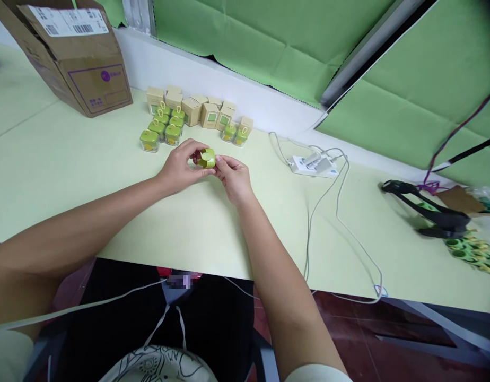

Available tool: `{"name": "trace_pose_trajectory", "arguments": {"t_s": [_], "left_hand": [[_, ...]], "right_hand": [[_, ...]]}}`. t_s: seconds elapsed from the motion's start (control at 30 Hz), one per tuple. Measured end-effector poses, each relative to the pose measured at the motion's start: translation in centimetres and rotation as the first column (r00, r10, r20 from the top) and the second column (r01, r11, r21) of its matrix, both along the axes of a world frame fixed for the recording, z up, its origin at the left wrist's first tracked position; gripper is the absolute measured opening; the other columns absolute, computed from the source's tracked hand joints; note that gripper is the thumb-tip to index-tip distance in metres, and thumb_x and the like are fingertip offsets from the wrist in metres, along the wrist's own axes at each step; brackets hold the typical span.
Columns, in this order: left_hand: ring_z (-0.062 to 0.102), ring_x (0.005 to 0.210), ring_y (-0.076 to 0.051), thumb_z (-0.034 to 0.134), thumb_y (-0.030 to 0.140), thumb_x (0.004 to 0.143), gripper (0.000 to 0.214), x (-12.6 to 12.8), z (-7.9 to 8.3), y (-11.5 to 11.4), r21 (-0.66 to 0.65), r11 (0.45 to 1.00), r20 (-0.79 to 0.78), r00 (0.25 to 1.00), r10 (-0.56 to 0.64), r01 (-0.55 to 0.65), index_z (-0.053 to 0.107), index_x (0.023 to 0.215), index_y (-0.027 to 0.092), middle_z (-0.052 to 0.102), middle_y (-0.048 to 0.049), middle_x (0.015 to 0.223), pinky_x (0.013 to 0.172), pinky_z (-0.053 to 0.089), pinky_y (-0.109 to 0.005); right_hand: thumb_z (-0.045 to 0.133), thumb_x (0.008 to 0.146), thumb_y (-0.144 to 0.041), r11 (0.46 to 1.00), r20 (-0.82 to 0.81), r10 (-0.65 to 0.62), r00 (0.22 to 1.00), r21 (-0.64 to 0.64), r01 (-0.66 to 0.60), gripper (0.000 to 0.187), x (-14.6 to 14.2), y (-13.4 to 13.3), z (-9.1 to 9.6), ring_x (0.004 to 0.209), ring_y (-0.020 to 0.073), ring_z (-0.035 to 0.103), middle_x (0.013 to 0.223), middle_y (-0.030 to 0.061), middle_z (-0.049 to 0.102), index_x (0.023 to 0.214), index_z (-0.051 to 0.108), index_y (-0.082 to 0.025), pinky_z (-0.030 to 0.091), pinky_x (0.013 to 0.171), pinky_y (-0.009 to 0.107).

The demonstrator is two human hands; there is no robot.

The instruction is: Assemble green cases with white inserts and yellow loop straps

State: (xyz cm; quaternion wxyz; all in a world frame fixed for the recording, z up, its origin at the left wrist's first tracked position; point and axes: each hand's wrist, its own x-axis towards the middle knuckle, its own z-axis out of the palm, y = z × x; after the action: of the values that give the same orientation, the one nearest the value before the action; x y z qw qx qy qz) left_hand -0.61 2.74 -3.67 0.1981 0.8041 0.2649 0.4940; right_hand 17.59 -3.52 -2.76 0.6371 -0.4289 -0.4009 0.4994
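Above the middle of the table, my left hand (186, 164) grips a small green plastic lid-like piece (208, 157) by its left side, thumb below and fingers above. My right hand (234, 176) pinches the same piece at its right edge with thumb and forefinger. Just beyond my left hand stand several small clear jars with green lids and loops (150, 140). A pair of similar green-lidded jars (241, 136) stands farther back to the right. Fingers partly hide the piece.
Several small cardboard boxes (209, 115) line the wall. A big carton (86, 79) stands back left. A white power strip (314, 165) with trailing cables lies to the right. Farther right are a black stand-like object (428, 209) and a pile of green parts (471, 252).
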Motion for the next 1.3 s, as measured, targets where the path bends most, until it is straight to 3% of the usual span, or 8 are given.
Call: {"name": "trace_pose_trajectory", "arguments": {"t_s": [0.2, 0.37, 0.43, 0.73, 0.9, 1.03, 1.2, 1.3], "left_hand": [[0.075, 0.103, -0.021, 0.094, 0.047, 0.081, 0.062, 0.3, -0.3, 0.0, -0.087, 0.996, 0.091, 0.996, 0.011, -0.003, 0.064, 0.130, 0.023, 0.077, -0.0111, 0.126, 0.090, 0.064, -0.037], [0.075, 0.125, -0.027, 0.062, 0.045, 0.104, 0.028, 0.1, 0.4, -0.8, -0.028, 0.998, 0.014, 0.999, -0.053, 0.053, 0.071, 0.113, 0.021, 0.078, -0.0145, 0.134, 0.106, 0.062, -0.043], [0.076, 0.121, -0.026, 0.056, 0.041, 0.105, 0.029, 0.1, 0.6, -0.9, -0.039, 0.999, 0.017, 0.999, -0.037, 0.038, 0.073, 0.116, 0.020, 0.081, -0.0138, 0.131, 0.106, 0.062, -0.042], [0.078, 0.096, -0.021, 0.063, 0.029, 0.094, 0.021, -0.1, 0.8, -0.7, -0.057, 0.998, -0.066, 0.998, -0.019, 0.015, 0.078, 0.105, 0.019, 0.085, -0.0074, 0.107, 0.089, 0.060, -0.033], [0.073, 0.085, -0.021, 0.059, 0.032, 0.097, 0.015, -0.1, 0.7, -0.7, 0.016, 1.000, -0.171, 0.985, 0.022, -0.020, 0.069, 0.100, 0.021, 0.079, -0.0060, 0.093, 0.078, 0.054, -0.033], [0.074, 0.091, -0.025, 0.057, 0.034, 0.100, 0.014, -0.2, 0.6, -0.6, 0.032, 0.999, -0.243, 0.970, 0.013, -0.005, 0.064, 0.102, 0.023, 0.079, -0.0078, 0.098, 0.080, 0.054, -0.037], [0.076, 0.118, -0.028, 0.056, 0.031, 0.099, 0.008, -0.4, 0.9, -0.6, 0.027, 1.000, -0.164, 0.986, 0.003, 0.002, 0.057, 0.098, 0.024, 0.081, -0.0122, 0.130, 0.100, 0.058, -0.043], [0.075, 0.112, -0.027, 0.061, 0.028, 0.093, 0.007, -0.4, 1.0, -0.5, 0.070, 0.997, -0.136, 0.991, 0.020, -0.010, 0.056, 0.091, 0.024, 0.082, -0.0103, 0.119, 0.102, 0.057, -0.044]], "right_hand": [[0.099, 0.078, -0.050, 0.998, -0.021, -0.042, 0.999, -0.036, 0.041, 0.035, -0.5, -0.2, 0.3, 0.091, 0.0146, 0.077, 0.094, -0.0010, 0.083, 0.093, 0.081, -0.024, 0.068, 0.094, 0.033], [0.101, 0.078, -0.043, 0.997, -0.109, -0.039, 0.993, -0.070, 0.032, 0.032, -0.3, -0.2, 0.2, 0.081, 0.0111, 0.074, 0.087, -0.0032, 0.080, 0.092, 0.079, -0.024, 0.069, 0.087, 0.028], [0.101, 0.077, -0.041, 0.996, -0.115, -0.044, 0.992, -0.083, 0.034, 0.033, -0.3, -0.2, 0.2, 0.078, 0.0102, 0.073, 0.085, -0.0040, 0.079, 0.091, 0.078, -0.023, 0.068, 0.084, 0.027], [0.099, 0.079, -0.051, 0.986, -0.030, -0.059, 0.998, -0.156, 0.053, 0.041, -0.9, -0.4, 0.7, 0.078, 0.0110, 0.072, 0.085, -0.0031, 0.076, 0.087, 0.070, -0.023, 0.067, 0.085, 0.028], [0.101, 0.074, -0.061, 0.991, -0.056, 0.077, 0.995, -0.107, -0.082, 0.053, -1.2, -0.6, 0.7, 0.086, 0.0139, 0.078, 0.098, -0.0010, 0.080, 0.095, 0.069, -0.024, 0.071, 0.088, 0.031], [0.104, 0.070, -0.055, 0.987, -0.088, 0.127, 0.988, -0.092, -0.135, 0.055, -1.4, -0.9, 0.8, 0.084, 0.0132, 0.076, 0.092, -0.0020, 0.079, 0.095, 0.066, -0.025, 0.071, 0.086, 0.030], [0.092, 0.083, -0.042, 0.991, -0.161, -0.047, 0.986, -0.134, 0.026, 0.036, -0.3, -0.2, 0.9, 0.085, 0.0153, 0.078, 0.089, -0.0019, 0.078, 0.096, 0.063, -0.025, 0.071, 0.087, 0.032], [0.077, 0.094, -0.041, 0.963, -0.195, -0.201, 0.960, -0.217, 0.158, 0.023, 0.7, 0.5, 0.8, 0.086, 0.0163, 0.079, 0.090, -0.0005, 0.076, 0.102, 0.063, -0.025, 0.070, 0.085, 0.031]]}}
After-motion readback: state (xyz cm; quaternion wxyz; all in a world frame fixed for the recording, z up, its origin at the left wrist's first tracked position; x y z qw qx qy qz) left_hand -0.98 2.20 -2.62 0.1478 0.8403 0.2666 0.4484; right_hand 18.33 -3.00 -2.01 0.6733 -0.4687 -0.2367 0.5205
